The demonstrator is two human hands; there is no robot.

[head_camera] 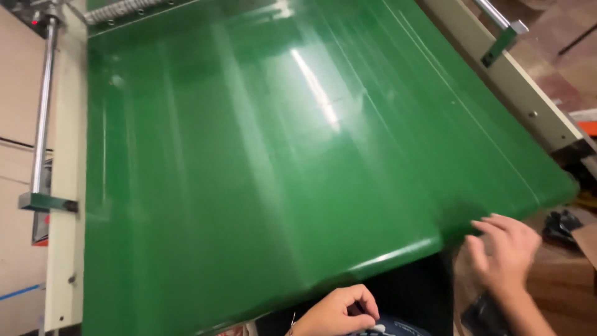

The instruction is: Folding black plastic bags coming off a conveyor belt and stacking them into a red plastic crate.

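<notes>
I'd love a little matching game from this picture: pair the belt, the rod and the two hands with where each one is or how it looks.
Things:
1. conveyor belt
2. metal rod
3. left hand
4. right hand

Descriptions:
A. fingers spread, blurred, beside the belt's near right corner
B. shiny silver, along the left side rail
C. curled closed, low in the picture below the belt's near edge
D. glossy green, bare

Pairs: 1-D, 2-B, 3-C, 4-A

Wide green conveyor belt (267, 162), glossy (streaked with glare), bare, sloping toward its near edge
</notes>
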